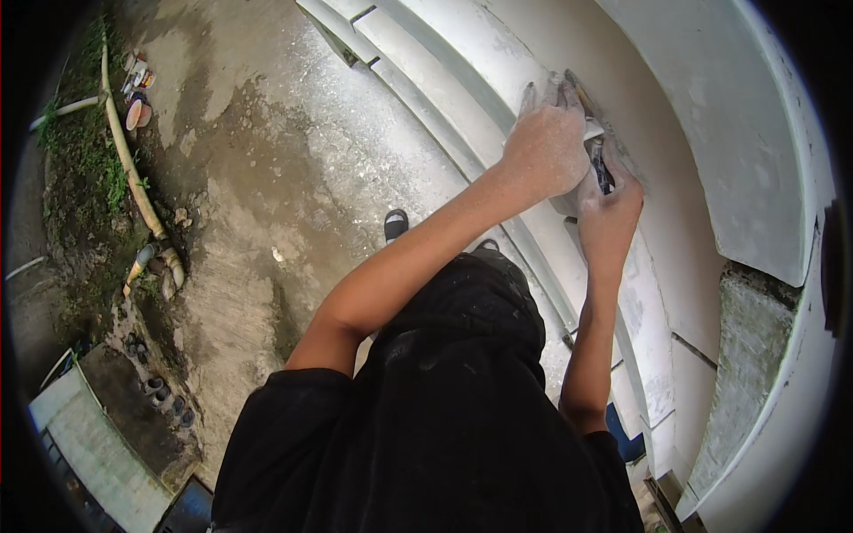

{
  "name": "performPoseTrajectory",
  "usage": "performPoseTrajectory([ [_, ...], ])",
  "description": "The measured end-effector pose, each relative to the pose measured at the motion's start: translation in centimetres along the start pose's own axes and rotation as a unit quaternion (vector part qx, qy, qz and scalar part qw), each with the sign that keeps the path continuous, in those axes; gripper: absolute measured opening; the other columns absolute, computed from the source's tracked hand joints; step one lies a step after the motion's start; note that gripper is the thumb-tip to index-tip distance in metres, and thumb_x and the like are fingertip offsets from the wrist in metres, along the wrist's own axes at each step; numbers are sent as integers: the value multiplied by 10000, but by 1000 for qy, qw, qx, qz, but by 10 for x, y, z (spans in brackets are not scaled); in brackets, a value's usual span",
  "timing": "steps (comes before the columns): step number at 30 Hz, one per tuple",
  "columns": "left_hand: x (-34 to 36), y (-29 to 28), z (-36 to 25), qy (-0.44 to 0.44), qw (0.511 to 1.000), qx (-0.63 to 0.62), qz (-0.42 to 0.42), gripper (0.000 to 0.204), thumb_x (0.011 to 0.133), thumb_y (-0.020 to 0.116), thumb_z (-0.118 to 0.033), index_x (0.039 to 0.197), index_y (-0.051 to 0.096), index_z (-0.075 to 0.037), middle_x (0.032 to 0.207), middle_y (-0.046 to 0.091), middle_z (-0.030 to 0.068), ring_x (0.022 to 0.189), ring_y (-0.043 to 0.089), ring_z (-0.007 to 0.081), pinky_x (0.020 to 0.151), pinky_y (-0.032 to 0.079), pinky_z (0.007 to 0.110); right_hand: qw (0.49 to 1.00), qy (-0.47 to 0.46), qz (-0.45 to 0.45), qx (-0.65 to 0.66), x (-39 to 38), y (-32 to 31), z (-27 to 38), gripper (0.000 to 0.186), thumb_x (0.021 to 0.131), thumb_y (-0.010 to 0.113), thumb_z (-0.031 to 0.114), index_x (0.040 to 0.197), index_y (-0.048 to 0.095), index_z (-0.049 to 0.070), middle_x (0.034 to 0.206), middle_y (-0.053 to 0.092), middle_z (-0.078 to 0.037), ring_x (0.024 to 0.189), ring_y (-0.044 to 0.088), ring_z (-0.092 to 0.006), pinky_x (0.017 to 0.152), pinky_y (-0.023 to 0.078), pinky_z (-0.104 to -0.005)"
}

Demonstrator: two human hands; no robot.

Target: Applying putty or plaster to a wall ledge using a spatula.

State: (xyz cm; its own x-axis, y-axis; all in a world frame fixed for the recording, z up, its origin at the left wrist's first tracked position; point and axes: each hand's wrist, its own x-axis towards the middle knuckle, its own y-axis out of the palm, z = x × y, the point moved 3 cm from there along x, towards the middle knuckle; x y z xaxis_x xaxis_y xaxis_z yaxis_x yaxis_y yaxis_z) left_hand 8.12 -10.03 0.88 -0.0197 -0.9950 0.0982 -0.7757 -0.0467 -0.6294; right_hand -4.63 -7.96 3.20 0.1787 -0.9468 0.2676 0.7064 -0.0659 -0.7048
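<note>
My left hand (550, 147), dusted white, reaches to the upper right over the white stepped surface (462, 89). Its bent fingers point up along the edge; whatever they grip is mostly hidden. Just below it, my right hand (607, 200) is closed around a small black tool (602, 167), with a pale piece (593, 131) showing between the hands. The tool's exact kind is too small and covered to tell. Both hands are close together at the long white ledge (657, 258).
A curved grey-white panel (720, 133) rises at right. My sandaled foot (395, 226) is on powder-spattered concrete (222, 178). At left lie pipes (120, 151), buckets (138, 111), footwear (160, 395) and weeds (71, 178); a pale slab (98, 435) is at lower left.
</note>
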Motion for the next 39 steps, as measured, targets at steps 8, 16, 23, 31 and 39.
performPoseTrajectory([
  [8,-4,2,4,-34,999,-39,5,607,756,538,-43,1259,416,274,1270,462,471,1282,419,559,1143,278,555,995,81,64,17,-7,9,6,437,839,633,-15,1268,595,-89,1035,701,-254,912,677,-256,902,476,-333],
  [16,-2,3,6,26,994,-4,-110,193,759,599,-76,803,651,105,792,641,327,896,634,480,1019,403,539,1000,10,15,23,-5,6,-4,395,864,615,38,1224,605,-125,1007,697,-181,918,629,-181,913,470,-322],
  [23,-12,-3,-14,86,963,83,-240,546,743,528,-6,1212,457,267,1106,556,451,1233,457,565,1087,354,550,991,78,79,74,0,1,3,422,804,596,-48,1222,612,-104,1097,692,-259,990,674,-287,963,455,-336],
  [31,-16,9,-4,86,980,47,-173,237,745,571,-29,878,646,152,823,630,346,962,607,507,1046,376,523,980,102,89,144,-10,1,5,453,831,598,-59,1282,580,-98,1082,700,-262,968,659,-191,949,460,-307],
  [39,-15,-7,0,54,991,15,-117,675,776,590,-70,1301,369,293,1322,422,475,1362,322,555,1144,284,543,993,59,83,61,0,3,18,397,851,602,-46,1243,598,-112,1003,714,-234,907,649,-175,904,477,-325],
])
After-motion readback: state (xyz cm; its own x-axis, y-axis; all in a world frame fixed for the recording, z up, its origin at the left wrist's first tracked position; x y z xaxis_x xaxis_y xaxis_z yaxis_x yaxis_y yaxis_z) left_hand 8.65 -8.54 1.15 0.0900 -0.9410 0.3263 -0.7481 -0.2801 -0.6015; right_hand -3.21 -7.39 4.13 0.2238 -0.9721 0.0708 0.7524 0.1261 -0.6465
